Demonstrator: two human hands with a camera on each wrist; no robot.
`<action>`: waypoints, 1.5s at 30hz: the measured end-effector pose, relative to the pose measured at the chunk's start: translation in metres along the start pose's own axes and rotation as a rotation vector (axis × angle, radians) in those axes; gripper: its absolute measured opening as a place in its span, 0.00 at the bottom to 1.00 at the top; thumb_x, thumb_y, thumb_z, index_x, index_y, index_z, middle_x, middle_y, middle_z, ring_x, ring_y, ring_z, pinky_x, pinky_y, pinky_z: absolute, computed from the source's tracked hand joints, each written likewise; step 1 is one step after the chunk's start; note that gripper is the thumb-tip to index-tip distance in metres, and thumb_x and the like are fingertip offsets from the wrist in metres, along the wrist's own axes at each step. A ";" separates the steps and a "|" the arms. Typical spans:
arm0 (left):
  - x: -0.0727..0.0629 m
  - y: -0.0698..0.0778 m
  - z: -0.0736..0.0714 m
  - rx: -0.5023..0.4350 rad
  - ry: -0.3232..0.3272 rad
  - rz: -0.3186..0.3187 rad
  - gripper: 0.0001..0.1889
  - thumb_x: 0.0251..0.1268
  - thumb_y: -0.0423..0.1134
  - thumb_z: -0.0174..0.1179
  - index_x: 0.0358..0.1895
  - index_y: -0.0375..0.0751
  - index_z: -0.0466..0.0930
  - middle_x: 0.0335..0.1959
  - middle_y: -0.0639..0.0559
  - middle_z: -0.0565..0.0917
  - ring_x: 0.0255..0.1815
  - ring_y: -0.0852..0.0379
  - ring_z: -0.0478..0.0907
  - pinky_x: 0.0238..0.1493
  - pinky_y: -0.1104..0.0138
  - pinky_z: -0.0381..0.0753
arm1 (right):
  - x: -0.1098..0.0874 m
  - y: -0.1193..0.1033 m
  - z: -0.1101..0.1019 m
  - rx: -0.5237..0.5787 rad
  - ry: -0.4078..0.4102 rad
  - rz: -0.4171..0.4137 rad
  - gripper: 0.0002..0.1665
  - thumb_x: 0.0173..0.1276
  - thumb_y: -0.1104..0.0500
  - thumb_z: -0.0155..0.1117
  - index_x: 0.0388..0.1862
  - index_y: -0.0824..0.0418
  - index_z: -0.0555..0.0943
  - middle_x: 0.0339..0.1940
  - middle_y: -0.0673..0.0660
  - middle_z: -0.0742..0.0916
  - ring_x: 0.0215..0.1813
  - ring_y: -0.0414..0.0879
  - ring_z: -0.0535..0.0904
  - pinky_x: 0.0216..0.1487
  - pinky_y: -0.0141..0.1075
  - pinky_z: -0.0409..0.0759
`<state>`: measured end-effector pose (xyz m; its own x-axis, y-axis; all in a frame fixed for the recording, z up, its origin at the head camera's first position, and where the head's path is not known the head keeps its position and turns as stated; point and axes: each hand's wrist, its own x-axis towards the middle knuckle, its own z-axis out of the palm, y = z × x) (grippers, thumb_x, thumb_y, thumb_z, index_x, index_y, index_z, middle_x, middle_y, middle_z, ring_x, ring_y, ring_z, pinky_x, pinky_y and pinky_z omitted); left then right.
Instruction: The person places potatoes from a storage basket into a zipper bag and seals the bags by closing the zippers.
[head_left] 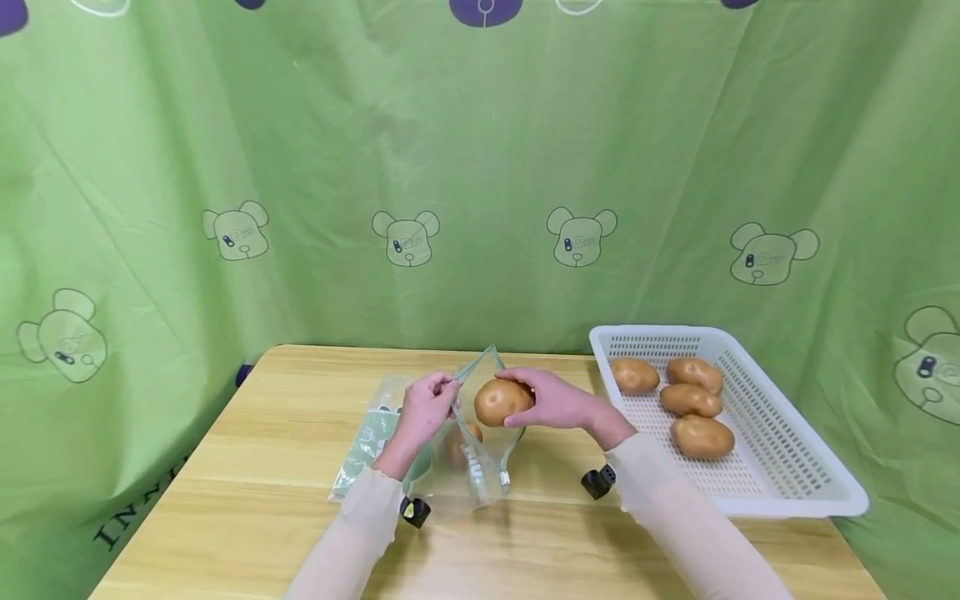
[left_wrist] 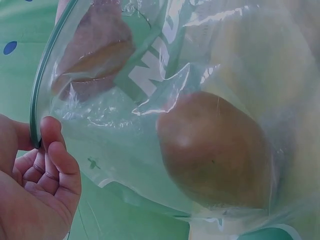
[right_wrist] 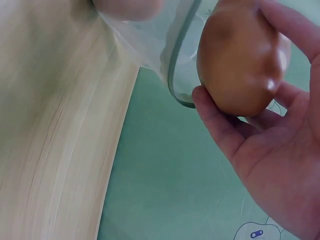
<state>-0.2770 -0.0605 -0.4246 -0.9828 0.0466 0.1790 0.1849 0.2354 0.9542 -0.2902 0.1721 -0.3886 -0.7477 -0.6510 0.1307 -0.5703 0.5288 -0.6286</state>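
Observation:
My left hand (head_left: 424, 410) pinches the green-edged rim of a clear zip bag (head_left: 480, 479) between thumb and finger, and the bag's mouth gapes. A brown potato (left_wrist: 215, 155) lies inside, seen through the plastic in the left wrist view. At the mouth, my right hand (head_left: 557, 400) grips a second potato (head_left: 498, 403), thumb on one side and fingers on the other. The right wrist view shows this potato (right_wrist: 240, 60) right beside the bag's green rim (right_wrist: 172, 75). The bag's zip slider (head_left: 505, 478) hangs at its right corner.
A white perforated basket (head_left: 795, 507) with several potatoes (head_left: 702, 437) stands on the right of the wooden table (head_left: 247, 475). Flat printed bags (head_left: 367, 450) lie under and left of my left hand. A green curtain (head_left: 487, 292) hangs behind the table's back edge.

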 end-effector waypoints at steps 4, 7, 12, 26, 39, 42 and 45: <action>0.000 0.001 0.000 -0.016 -0.006 0.020 0.07 0.68 0.34 0.55 0.35 0.35 0.80 0.20 0.50 0.78 0.17 0.60 0.72 0.19 0.70 0.75 | 0.002 0.002 0.006 -0.064 0.017 -0.001 0.44 0.54 0.48 0.74 0.64 0.67 0.68 0.59 0.62 0.77 0.57 0.54 0.74 0.56 0.48 0.72; 0.000 0.002 0.000 -0.026 -0.010 0.021 0.07 0.69 0.35 0.55 0.35 0.36 0.80 0.20 0.50 0.78 0.17 0.60 0.72 0.19 0.70 0.75 | 0.005 0.003 0.010 -0.141 0.038 0.005 0.44 0.53 0.47 0.74 0.64 0.66 0.69 0.58 0.62 0.78 0.55 0.54 0.75 0.55 0.48 0.73; 0.002 0.003 0.000 -0.030 -0.015 0.013 0.07 0.69 0.35 0.54 0.35 0.37 0.80 0.20 0.50 0.78 0.17 0.61 0.71 0.19 0.70 0.75 | 0.008 0.005 0.017 -0.251 0.072 0.027 0.45 0.53 0.43 0.73 0.63 0.64 0.71 0.57 0.62 0.78 0.55 0.55 0.75 0.55 0.48 0.73; 0.002 0.008 0.002 -0.039 -0.019 0.032 0.07 0.70 0.34 0.52 0.35 0.37 0.78 0.20 0.50 0.76 0.17 0.60 0.70 0.18 0.73 0.70 | 0.014 0.002 0.027 -0.219 0.065 0.051 0.44 0.52 0.51 0.75 0.64 0.66 0.69 0.59 0.64 0.76 0.58 0.57 0.73 0.58 0.49 0.71; 0.000 0.011 0.002 -0.020 -0.030 0.040 0.06 0.70 0.35 0.53 0.35 0.38 0.77 0.20 0.51 0.75 0.18 0.60 0.69 0.18 0.73 0.69 | 0.019 0.004 0.034 -0.206 0.094 0.143 0.45 0.52 0.42 0.74 0.62 0.66 0.71 0.54 0.60 0.80 0.52 0.51 0.76 0.51 0.43 0.75; 0.000 0.011 0.002 -0.023 -0.031 0.048 0.07 0.70 0.35 0.52 0.35 0.38 0.77 0.20 0.51 0.75 0.18 0.60 0.69 0.18 0.73 0.69 | 0.019 0.005 0.035 -0.172 0.093 0.117 0.44 0.53 0.44 0.74 0.62 0.67 0.71 0.54 0.61 0.80 0.51 0.51 0.76 0.50 0.43 0.76; 0.000 0.010 0.002 -0.025 -0.029 0.054 0.07 0.70 0.35 0.52 0.35 0.37 0.77 0.20 0.50 0.75 0.17 0.60 0.70 0.18 0.72 0.70 | 0.019 0.006 0.036 -0.132 0.082 0.096 0.44 0.54 0.47 0.74 0.63 0.67 0.70 0.55 0.62 0.79 0.52 0.52 0.76 0.50 0.43 0.76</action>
<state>-0.2747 -0.0564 -0.4152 -0.9709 0.0865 0.2235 0.2369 0.2072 0.9492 -0.2958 0.1430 -0.4171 -0.8232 -0.5501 0.1404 -0.5304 0.6569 -0.5359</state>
